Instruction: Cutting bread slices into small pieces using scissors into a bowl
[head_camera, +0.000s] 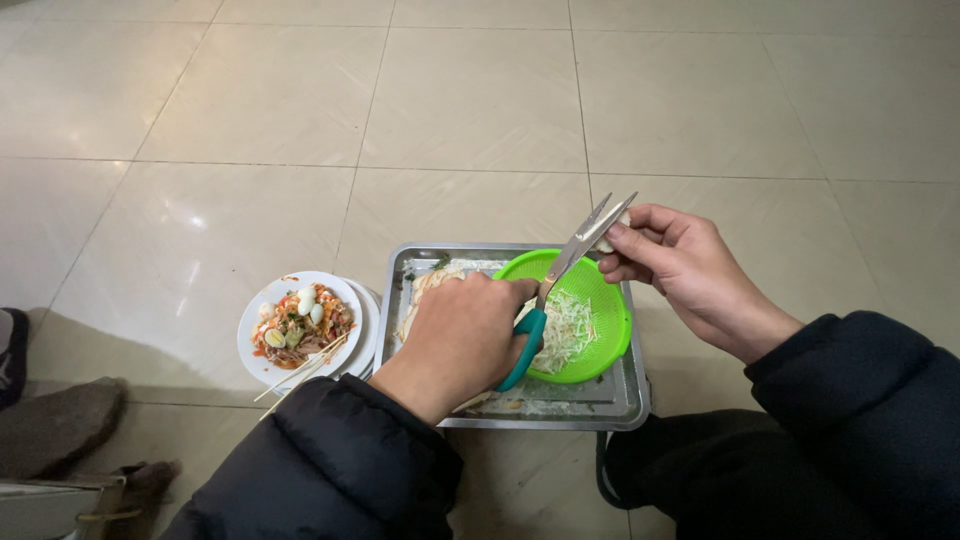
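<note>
Left hand (462, 340) is gripping teal-handled steel scissors (560, 275) (blades parted); right hand (680, 270) is pinching a pale food piece (606, 243); round green plastic strainer (605, 350) is partly filled with shreds.

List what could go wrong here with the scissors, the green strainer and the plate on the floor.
1. The right hand pinches a small piece right at the open blades of the scissors worked by the left hand; a fingertip could get nicked.
2. The piece is held near the far rim of the green strainer, so cuttings may drop onto the metal tray or the floor.
3. The plate of food sits close beside the left sleeve, with skewers overhanging; it could be bumped.
</note>
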